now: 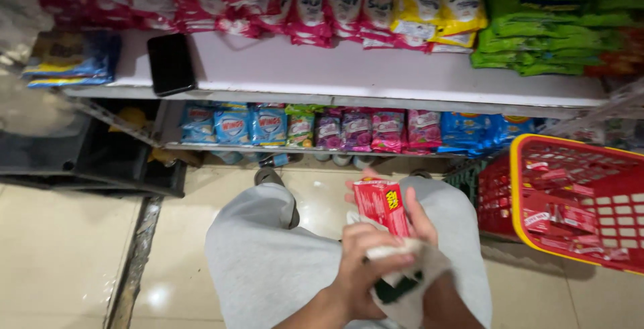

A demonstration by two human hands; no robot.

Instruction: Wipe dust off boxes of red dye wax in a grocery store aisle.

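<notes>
1. The right hand [419, 225] was closed on a small red packet [381, 205], gripping it from behind so that its printed front faced up toward the camera, over the person's lap in grey trousers [268, 262].
2. The left hand [365, 265] was clamped on a white cloth [409, 262], pressed against the packet's lower end, apparently so that the cloth could rub its surface.
3. Both hands met at the packet, close together, which kept it steady against the cloth's pressure.
4. A red basket [513, 188] with a yellow rim stood just to the right on the floor, holding more red packets [563, 218] within easy reach of the right hand.
5. A black phone [171, 64] lay flat on the upper shelf [349, 67], apart from the hands and out of their way.
6. Rows of coloured sachets [355, 131] filled the lower shelf ahead.
</notes>
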